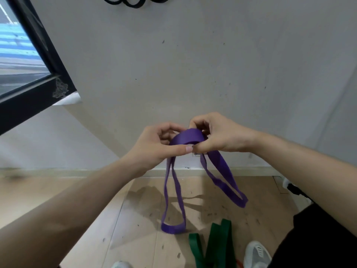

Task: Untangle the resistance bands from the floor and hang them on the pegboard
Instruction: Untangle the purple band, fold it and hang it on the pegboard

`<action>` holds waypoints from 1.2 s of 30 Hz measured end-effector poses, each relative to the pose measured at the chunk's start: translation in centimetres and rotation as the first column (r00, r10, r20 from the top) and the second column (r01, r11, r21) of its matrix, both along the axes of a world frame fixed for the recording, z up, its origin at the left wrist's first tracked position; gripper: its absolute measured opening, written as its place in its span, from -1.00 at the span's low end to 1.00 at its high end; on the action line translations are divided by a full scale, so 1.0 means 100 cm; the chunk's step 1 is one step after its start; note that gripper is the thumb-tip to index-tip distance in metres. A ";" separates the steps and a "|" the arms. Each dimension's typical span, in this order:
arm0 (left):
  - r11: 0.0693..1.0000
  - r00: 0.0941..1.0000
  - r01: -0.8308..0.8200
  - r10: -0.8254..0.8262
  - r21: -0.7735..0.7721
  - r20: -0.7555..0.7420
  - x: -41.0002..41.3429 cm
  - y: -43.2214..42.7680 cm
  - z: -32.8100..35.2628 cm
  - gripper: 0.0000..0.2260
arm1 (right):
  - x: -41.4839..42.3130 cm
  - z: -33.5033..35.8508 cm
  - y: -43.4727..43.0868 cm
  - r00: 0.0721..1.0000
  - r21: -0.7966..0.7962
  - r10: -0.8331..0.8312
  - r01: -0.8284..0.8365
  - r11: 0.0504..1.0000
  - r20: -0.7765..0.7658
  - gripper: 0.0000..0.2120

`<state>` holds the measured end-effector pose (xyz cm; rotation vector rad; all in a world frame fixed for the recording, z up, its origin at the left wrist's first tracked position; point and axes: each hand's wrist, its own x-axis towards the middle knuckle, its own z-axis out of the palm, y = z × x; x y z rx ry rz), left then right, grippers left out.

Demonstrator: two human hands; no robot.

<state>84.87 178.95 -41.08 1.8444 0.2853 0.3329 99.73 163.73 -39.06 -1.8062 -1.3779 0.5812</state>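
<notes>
A purple resistance band (174, 194) is held up in front of the wall, knotted at the top, with two loops hanging down. My left hand (158, 145) pinches the band's knotted part from the left. My right hand (216, 134) grips the same knot from the right, fingers curled over it. A green band (216, 246) lies on the wooden floor below, near my feet. A sliver of red band (240, 264) shows beside it. Black bands (133, 1) hang at the top edge of the wall; the pegboard itself is out of view.
A dark-framed window (29, 70) fills the upper left. A skirting board (96, 172) runs along the wall's base. My shoes (257, 254) stand on the scuffed floor. A white item with a black cable (291, 187) sits at the right wall.
</notes>
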 end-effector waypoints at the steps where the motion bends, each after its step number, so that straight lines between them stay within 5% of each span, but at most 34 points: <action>1: 1.000 1.000 -0.017 0.017 -0.007 0.024 0.002 -0.003 0.000 -0.63 | -0.001 -0.001 0.001 1.000 0.008 0.001 -0.001 1.000 -0.002 -0.81; 13: 0.992 0.975 -0.109 0.118 -0.058 0.190 -0.001 0.008 0.012 -0.71 | 0.003 -0.033 0.007 0.963 -0.070 -0.028 0.009 0.998 -0.268 -0.67; 20: 0.994 0.978 -0.109 0.105 0.014 0.179 -0.013 0.030 0.016 -0.64 | 0.007 -0.024 0.004 0.962 0.025 -0.086 0.095 0.995 -0.260 -0.72; 27: 0.936 0.997 0.056 -0.034 0.348 -0.070 -0.019 0.028 0.010 -0.61 | 0.003 -0.009 -0.005 0.976 0.113 -0.108 0.131 0.985 -0.190 -0.71; 36: 0.979 0.999 -0.022 0.015 0.202 0.033 -0.006 0.011 0.012 -0.69 | -0.004 -0.022 0.003 0.982 0.110 -0.052 0.073 0.991 -0.184 -0.62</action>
